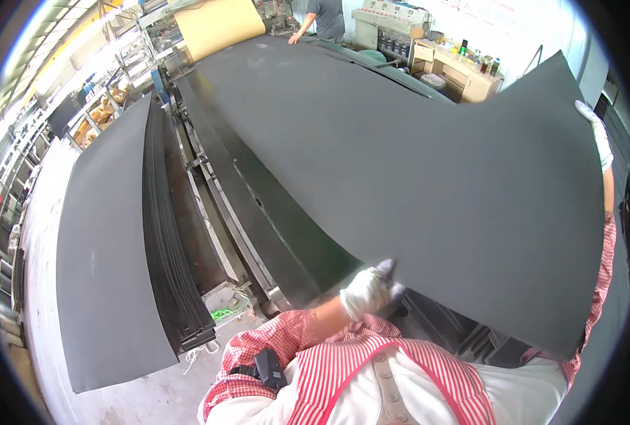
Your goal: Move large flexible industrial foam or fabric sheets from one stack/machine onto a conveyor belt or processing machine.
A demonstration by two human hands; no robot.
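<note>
A large dark grey sheet [428,163] stretches from the far end of a long machine table to my body, its near right part lifted and bent upward. My gloved left hand [369,289] pinches the near left corner of the sheet, with the thumb on top. At the far right, my gloved right hand [595,131] grips the raised right edge, its fingers partly hidden behind the sheet. Both gloves are white, the left one greyed at the fingertips.
A stack of similar dark sheets [109,248] stands left of the green machine bed [279,219]. A yellowish sheet [219,27] hangs at the far end. Another person [327,18] stands there, one hand on the table. A control cabinet [391,28] and wooden desk [456,67] are behind.
</note>
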